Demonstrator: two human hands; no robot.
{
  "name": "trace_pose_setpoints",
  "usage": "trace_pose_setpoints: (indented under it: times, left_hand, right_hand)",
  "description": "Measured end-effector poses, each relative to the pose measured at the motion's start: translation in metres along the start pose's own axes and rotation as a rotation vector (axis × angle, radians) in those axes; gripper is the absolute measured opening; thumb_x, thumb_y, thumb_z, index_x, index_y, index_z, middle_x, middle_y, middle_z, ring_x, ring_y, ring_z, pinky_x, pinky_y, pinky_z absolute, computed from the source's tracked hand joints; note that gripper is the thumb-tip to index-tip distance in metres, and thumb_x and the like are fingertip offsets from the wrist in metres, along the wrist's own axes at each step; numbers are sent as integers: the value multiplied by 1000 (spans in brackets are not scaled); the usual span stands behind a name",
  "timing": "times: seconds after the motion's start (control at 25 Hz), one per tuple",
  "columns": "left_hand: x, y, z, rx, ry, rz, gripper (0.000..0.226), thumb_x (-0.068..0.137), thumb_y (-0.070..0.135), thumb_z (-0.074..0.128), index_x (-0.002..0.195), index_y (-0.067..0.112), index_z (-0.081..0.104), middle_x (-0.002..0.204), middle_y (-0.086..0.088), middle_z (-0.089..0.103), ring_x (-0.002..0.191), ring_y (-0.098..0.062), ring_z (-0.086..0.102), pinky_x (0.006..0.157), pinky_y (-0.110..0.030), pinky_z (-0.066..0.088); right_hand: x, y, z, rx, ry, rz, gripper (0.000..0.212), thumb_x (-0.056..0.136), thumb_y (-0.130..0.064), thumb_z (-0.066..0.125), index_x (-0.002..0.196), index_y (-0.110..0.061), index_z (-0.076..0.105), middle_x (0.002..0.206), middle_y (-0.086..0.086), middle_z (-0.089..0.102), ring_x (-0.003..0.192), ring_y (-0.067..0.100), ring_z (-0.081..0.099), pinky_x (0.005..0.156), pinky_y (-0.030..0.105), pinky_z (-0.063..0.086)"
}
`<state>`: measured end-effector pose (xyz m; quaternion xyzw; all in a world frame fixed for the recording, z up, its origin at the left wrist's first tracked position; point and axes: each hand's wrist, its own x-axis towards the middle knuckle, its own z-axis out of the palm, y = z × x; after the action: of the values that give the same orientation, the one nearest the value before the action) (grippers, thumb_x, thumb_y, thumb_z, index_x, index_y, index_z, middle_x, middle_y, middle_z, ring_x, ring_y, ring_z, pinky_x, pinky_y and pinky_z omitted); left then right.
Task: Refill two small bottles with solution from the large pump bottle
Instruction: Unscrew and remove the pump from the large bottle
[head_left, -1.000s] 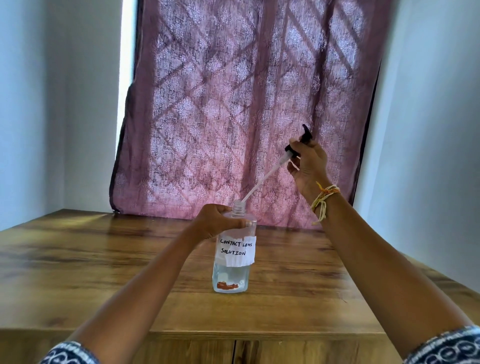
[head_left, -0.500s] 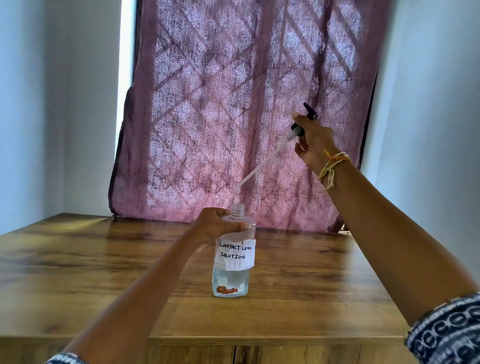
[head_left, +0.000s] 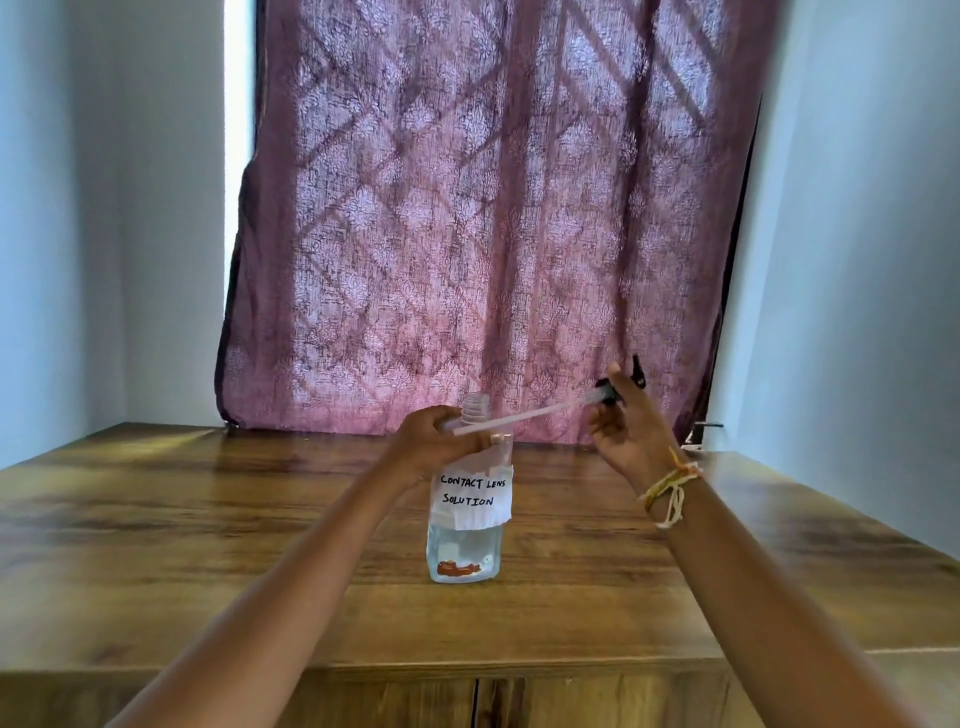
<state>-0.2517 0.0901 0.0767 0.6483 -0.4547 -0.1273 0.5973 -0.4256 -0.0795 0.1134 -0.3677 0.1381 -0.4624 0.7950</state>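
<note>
Pump bottle (head_left: 465, 519), clear and labelled "contact lens solution" on a white paper strip (head_left: 475, 496), stood upright on the wooden counter (head_left: 208, 545), roughly in the middle and well forward of the purple curtain (head_left: 493, 208). Its neck was bare and open, the threads visible at the top. The pump head (head_left: 618, 387), black, with its long pale dip tube (head_left: 519, 418), was out of the bottle and held nearly level, the tube's free end crossing in front of the bottle's shoulder.

By my judgement the task was at an early stage: the large bottle had been opened, but no small bottle appeared anywhere on the counter, so no refilling could be confirmed. Both small bottles seemingly remained to be filled, and the liquid in the large one sat low, near the base, where some orange bits lay.

The left hand (head_left: 431, 447) was wrapped around the bottle's shoulder just under the neck, fingers curled closed on it, steadying it against the counter. The right hand (head_left: 623, 431), with a yellow thread band (head_left: 670, 486) at the wrist, was up and to the right of the bottle, apart from it, fingers pinched on the pump head while the palm stayed partly open toward the camera.
</note>
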Motion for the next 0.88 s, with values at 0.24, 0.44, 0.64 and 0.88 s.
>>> trace_pose_setpoints:
  times: [0.24, 0.44, 0.64, 0.88]
  left_hand:
    - [-17, -21, -1, -117, -40, 2, 111, 32, 59, 87, 129, 17, 52, 128, -8, 61, 119, -29, 59, 97, -47, 52]
    - [-34, -53, 3, -135, -160, -48, 117, 25, 58, 91, 128, 17, 51, 119, -7, 69, 110, -23, 66, 93, -46, 55]
    - [-49, -76, 6, -16, -293, -79, 75, 52, 27, 93, 116, 39, 56, 117, 10, 69, 113, -14, 63, 90, -31, 55]
    - [-54, -82, 9, 87, -177, -100, 72, 56, 16, 92, 113, 36, 54, 113, 13, 65, 106, -8, 61, 88, -29, 53]
  right_hand:
    - [0, 43, -46, 298, 70, 97, 17, 73, -14, 80, 81, -11, 65, 68, 2, 69, 60, 11, 69, 61, 24, 60]
    - [0, 48, -63, 463, -7, 83, 15, 66, -5, 79, 77, -3, 70, 77, 4, 71, 80, 12, 69, 71, 28, 62]
    - [3, 49, -73, 372, 81, 40, 12, 82, 1, 68, 77, -7, 62, 84, 4, 65, 89, 14, 66, 78, 30, 61]
    - [-3, 64, -91, 219, 223, -13, 21, 78, 11, 66, 79, -8, 57, 84, 8, 61, 87, 20, 64, 83, 38, 60]
